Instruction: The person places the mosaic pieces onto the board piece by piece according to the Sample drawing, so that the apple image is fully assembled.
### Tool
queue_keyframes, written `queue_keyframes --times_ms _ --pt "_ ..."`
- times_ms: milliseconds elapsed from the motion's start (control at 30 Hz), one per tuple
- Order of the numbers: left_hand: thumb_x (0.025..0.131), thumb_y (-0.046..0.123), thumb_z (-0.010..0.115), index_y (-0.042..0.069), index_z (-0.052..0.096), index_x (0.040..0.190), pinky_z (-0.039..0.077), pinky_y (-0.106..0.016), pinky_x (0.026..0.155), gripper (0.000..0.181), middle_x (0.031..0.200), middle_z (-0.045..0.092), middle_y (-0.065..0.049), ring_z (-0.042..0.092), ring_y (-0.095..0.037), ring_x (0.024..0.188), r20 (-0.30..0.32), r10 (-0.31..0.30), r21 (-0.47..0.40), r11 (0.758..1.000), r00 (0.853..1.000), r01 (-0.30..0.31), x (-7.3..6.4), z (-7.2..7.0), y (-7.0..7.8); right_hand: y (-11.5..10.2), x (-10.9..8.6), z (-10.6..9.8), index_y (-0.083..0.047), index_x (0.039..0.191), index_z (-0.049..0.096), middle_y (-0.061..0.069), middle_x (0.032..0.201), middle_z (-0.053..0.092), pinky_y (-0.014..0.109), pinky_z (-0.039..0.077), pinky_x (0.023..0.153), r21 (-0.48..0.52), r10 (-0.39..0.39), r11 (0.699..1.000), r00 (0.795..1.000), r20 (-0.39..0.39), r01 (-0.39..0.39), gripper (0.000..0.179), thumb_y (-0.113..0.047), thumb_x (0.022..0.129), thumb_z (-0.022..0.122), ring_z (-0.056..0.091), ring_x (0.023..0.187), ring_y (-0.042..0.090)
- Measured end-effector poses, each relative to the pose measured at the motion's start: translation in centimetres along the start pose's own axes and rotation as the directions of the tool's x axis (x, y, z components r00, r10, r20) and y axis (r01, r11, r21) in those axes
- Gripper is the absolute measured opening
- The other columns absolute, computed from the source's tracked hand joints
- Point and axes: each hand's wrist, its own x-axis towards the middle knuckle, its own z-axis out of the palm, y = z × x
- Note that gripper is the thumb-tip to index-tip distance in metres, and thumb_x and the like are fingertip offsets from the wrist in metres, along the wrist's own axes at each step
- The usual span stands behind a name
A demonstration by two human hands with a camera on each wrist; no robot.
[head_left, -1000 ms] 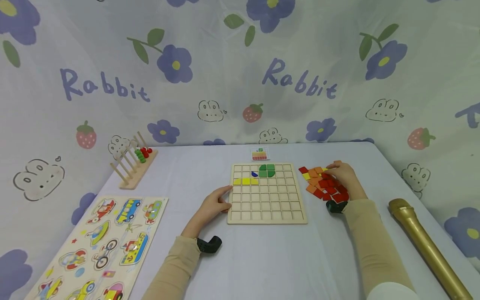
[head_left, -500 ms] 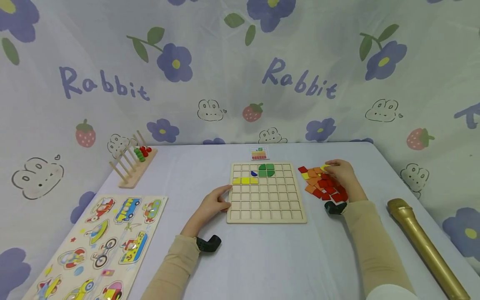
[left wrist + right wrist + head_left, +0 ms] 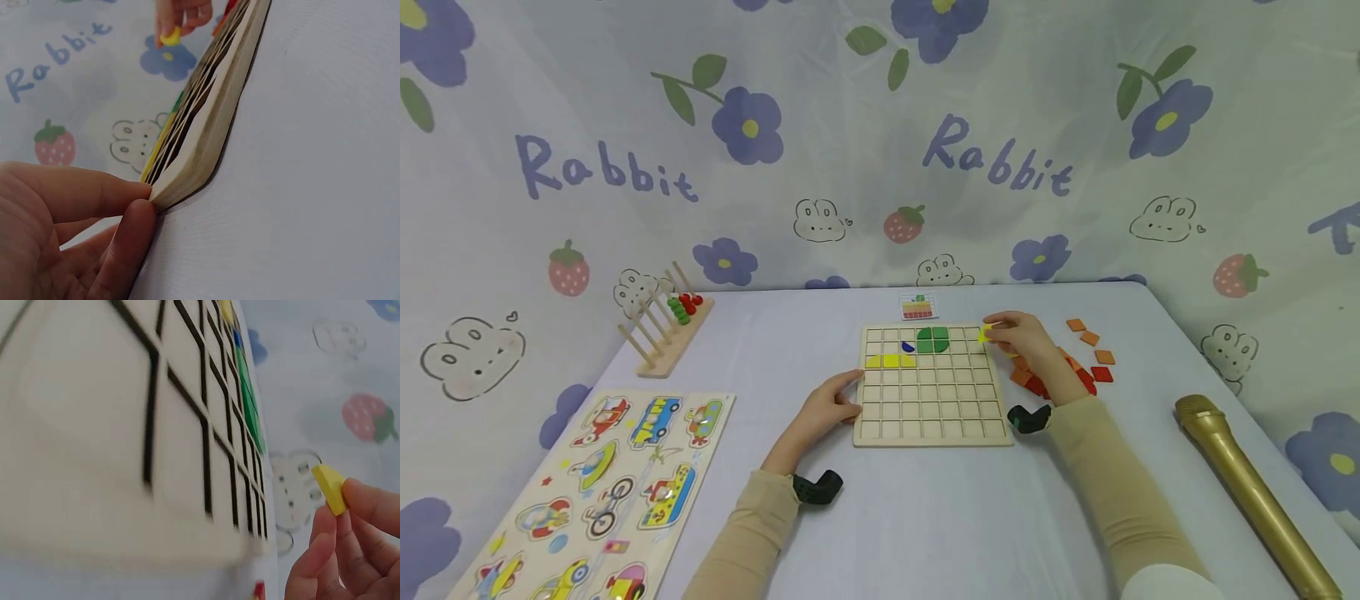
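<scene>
My right hand [image 3: 1024,340] pinches a small yellow tile [image 3: 331,489] between thumb and fingers, held up over the far right corner of a wooden grid board [image 3: 932,413]. On the board lie a green rounded shape [image 3: 933,340] made of several tiles, a small blue tile [image 3: 908,347] and a row of yellow tiles [image 3: 891,361] at the left. My left hand [image 3: 826,408] rests beside the board's left edge. Its index fingertip and thumb [image 3: 134,231] touch that edge, as the left wrist view shows.
Loose red and orange tiles [image 3: 1102,374] lie right of the board, partly hidden by my right hand. A pattern card [image 3: 919,307] is behind the board. At left are a peg stand [image 3: 679,342] and a picture puzzle [image 3: 625,467]; a gold microphone [image 3: 1247,483] lies right.
My right hand has lifted the yellow tile from the loose pile and carried it left to the board's far right corner, uncovering several orange and red tiles. The left hand stays put.
</scene>
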Motion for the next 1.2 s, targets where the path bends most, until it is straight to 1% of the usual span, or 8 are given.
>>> queue_keyframes --times_ms 100,233,333,500,667,767,1000,1200 --pt "0.079 0.006 0.066 0.011 0.046 0.137 0.043 -0.026 0.058 0.061 0.068 0.055 -0.006 0.053 -0.013 0.061 0.006 0.004 -0.007 1.0 1.0 -0.004 0.0 0.0 0.0 -0.4 0.3 1.8 0.0 0.121 0.056 0.003 0.099 0.061 0.025 0.047 0.073 0.0 -0.035 0.999 0.999 0.031 0.035 0.039 -0.016 0.087 0.064 0.059 0.083 0.012" --pt "0.079 0.006 0.066 0.011 0.045 0.137 0.043 -0.026 0.059 0.061 0.069 0.055 -0.006 0.053 -0.013 0.061 0.007 0.004 -0.01 1.0 1.0 -0.004 0.0 0.0 0.1 -0.8 0.6 3.9 0.002 0.115 0.059 0.001 0.089 0.064 0.025 0.047 0.067 -0.022 -0.063 0.998 0.995 0.079 0.065 0.034 -0.013 0.085 0.065 0.057 0.075 0.013" --pt "0.079 0.006 0.066 0.011 0.046 0.137 0.043 -0.026 0.058 0.062 0.069 0.054 -0.005 0.053 -0.013 0.06 0.003 0.003 -0.007 1.0 1.0 -0.003 0.0 0.0 0.1 -1.1 0.8 5.2 0.002 0.113 0.061 0.006 0.089 0.064 0.025 0.047 0.065 -0.045 -0.079 0.995 0.991 0.106 0.084 0.032 -0.013 0.085 0.066 0.056 0.072 0.013" --pt "0.079 0.006 0.066 0.011 0.046 0.137 0.043 -0.026 0.058 0.062 0.069 0.054 -0.006 0.053 -0.014 0.06 0.0 0.007 0.002 1.0 1.0 -0.007 0.0 0.1 0.1 -1.4 0.8 6.8 0.0 0.11 0.064 0.011 0.096 0.064 0.024 0.048 0.066 -0.094 -0.086 0.991 0.989 0.121 0.098 0.028 -0.013 0.085 0.066 0.059 0.076 0.014" --pt "0.079 0.006 0.066 0.012 0.045 0.137 0.043 -0.026 0.058 0.062 0.07 0.055 -0.006 0.053 -0.014 0.061 0.002 0.005 0.001 1.0 1.0 -0.005 0.0 0.1 0.0 -1.4 0.9 7.7 0.001 0.109 0.063 0.01 0.094 0.061 0.025 0.051 0.068 -0.041 -0.05 0.998 0.989 0.141 0.056 0.026 -0.009 0.085 0.065 0.06 0.075 0.014" --pt "0.079 0.007 0.066 0.011 0.045 0.137 0.043 -0.026 0.058 0.061 0.071 0.056 -0.006 0.054 -0.013 0.061 0.006 0.005 -0.002 1.0 1.0 -0.005 0.0 0.1 0.0 -1.2 1.1 7.9 0.004 0.109 0.062 0.009 0.093 0.06 0.025 0.052 0.068 -0.007 -0.048 0.999 0.987 0.151 0.05 0.026 -0.007 0.085 0.064 0.061 0.073 0.014" --pt "0.08 0.006 0.065 0.011 0.045 0.137 0.044 -0.025 0.059 0.061 0.071 0.056 -0.006 0.054 -0.013 0.061 0.008 0.007 -0.002 1.0 1.0 -0.007 0.1 0.0 -0.2 -0.9 1.3 8.1 0.001 0.107 0.064 0.01 0.094 0.063 0.025 0.051 0.067 -0.077 -0.07 0.994 0.987 0.147 0.082 0.025 -0.009 0.084 0.066 0.06 0.073 0.013" --pt "0.08 0.006 0.065 0.01 0.045 0.137 0.044 -0.025 0.058 0.06 0.072 0.056 -0.006 0.054 -0.013 0.062 0.006 0.01 0.002 1.0 1.0 -0.01 0.1 0.0 -0.2 -0.7 1.4 8.2 -0.001 0.102 0.066 0.009 0.089 0.063 0.024 0.048 0.063 -0.117 -0.104 0.985 0.982 0.155 0.123 0.022 -0.01 0.082 0.068 0.057 0.069 0.014"
